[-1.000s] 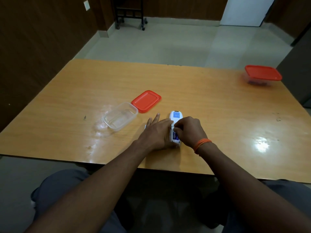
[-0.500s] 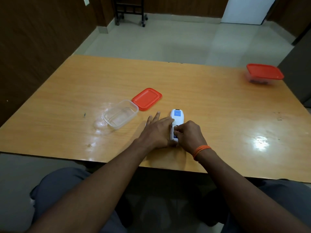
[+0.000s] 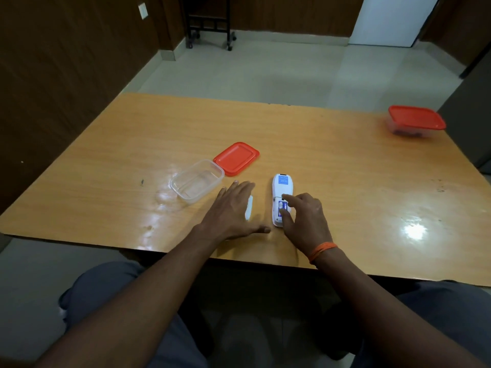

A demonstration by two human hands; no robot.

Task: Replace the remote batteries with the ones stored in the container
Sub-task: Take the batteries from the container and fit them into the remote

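Note:
A white remote (image 3: 283, 183) lies face down on the wooden table (image 3: 345, 168), its battery bay uncovered. A blue-labelled battery (image 3: 281, 207) sits in the bay. My right hand (image 3: 303, 219) pinches that battery between index finger and thumb. To the left of the remote, my left hand (image 3: 233, 208) rests flat with its fingers spread, holding nothing. The white battery cover (image 3: 249, 209) lies partly under its fingers. A clear container (image 3: 191, 200) stands further left, open and with nothing visible inside. Its orange lid (image 3: 236, 158) lies beside it.
A second clear container with an orange lid (image 3: 415, 120) on it stands at the table's far right corner, dark contents showing faintly. The near table edge runs just below my wrists. A black wheeled stand (image 3: 210, 27) is on the floor beyond.
My left hand has let go of the remote and slid left onto the table by the battery cover. My right hand's fingers have stayed on the battery bay.

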